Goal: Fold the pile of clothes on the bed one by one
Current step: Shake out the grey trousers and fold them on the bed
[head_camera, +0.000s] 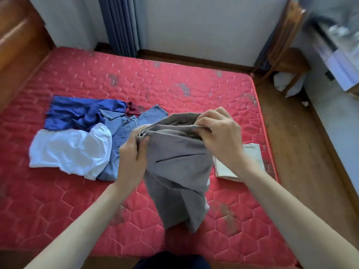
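Both hands are up over the bed [184,90], and the grey trousers [178,164] hang between them in mid-air, legs dangling down toward the near edge of the mattress. The left hand [132,162] has its fingers clamped on one side of the waistband, and the right hand [217,133] pinches the bunched top edge with fingers curled tight. The risk here, as I read it: the waistband is gathered unevenly, so if the legs aren't lined up before it goes down, the fold will trap wrinkles, or the loose cloth could slip the right hand's pinch. The fabric looks soft, plain grey, with a slit pocket showing. To the left waits the unfolded pile [81,136]; one beige folded garment [250,164] lies right.
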Demonstrator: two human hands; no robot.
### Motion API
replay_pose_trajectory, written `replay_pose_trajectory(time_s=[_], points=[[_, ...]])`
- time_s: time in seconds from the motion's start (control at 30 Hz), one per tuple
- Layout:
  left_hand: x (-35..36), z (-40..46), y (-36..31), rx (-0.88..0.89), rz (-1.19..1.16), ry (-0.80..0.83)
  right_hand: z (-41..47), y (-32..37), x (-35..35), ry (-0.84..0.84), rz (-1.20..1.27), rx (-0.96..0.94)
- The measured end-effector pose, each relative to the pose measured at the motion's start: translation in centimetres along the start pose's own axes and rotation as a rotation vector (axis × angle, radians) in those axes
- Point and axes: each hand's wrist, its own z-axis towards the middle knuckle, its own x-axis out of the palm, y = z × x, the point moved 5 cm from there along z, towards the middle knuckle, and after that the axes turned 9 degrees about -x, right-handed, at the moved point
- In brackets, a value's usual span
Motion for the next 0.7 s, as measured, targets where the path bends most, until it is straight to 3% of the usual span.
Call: replay_pose_trajectory(time_s=[0.17, 0.33, 0.43, 0.5, 0.6, 0.7], points=[[-4.4, 8.6, -15.1, 0.323, -0.205, -0.253, 10.0, 4.2, -14.1, -0.289, -0.068, -0.240], [-5.4, 11.5, -23.9, 0.375, -0.230, -0.281, 14.4, 4.9, -21.4, -0.249, -0.089, -0.189], [-6.2, 11.7, -28.2, 0.459, -0.250, -0.363, 15.2, 4.8, -25.0, -0.400, -0.074, -0.263], [-5.4, 11.4, -28.9, 0.490, -0.232, -0.382, 13.6, 3.6, -24.0, -0.416, -0.084, -0.204], [-1.7, 10.1, -26.1, 0.350, -0.196, -0.235, 11.5, 0.2, -20.8, -0.207, -0.008, -0.002], [-0.9, 9.3, -25.0, 0.330, -0.274, -0.299, 10.9, -1.1, -22.5, -0.403, -0.038, -0.094]])
